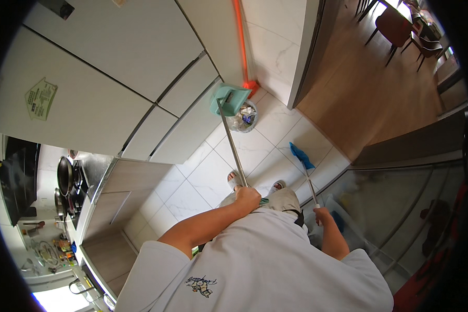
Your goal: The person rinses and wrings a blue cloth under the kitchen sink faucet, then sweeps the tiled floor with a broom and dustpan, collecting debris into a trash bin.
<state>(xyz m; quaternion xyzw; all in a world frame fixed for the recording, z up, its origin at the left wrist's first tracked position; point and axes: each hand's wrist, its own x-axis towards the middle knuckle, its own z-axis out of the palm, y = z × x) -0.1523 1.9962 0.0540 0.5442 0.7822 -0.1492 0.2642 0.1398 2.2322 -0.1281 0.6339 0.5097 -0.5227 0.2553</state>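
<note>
My left hand (247,199) grips the top of a long metal handle in front of my waist. At its far end is a light green dustpan (236,99) with a row of comb teeth, tilted over a trash bin (243,124). The bin has a plastic liner and holds crumpled waste. Off to my right side, my right hand (323,216) is closed around the pale grip of a broom (311,185). The broom's blue head (302,155) is over the floor tiles; whether it touches them I cannot tell.
Behind the bin, an orange broom (241,46) leans in the corner by tall white cabinets (101,78). A doorway at the upper right opens onto a wood floor (347,78) with chairs (394,29). Glass panels (394,202) stand close on my right. The stove counter (97,179) runs along my left.
</note>
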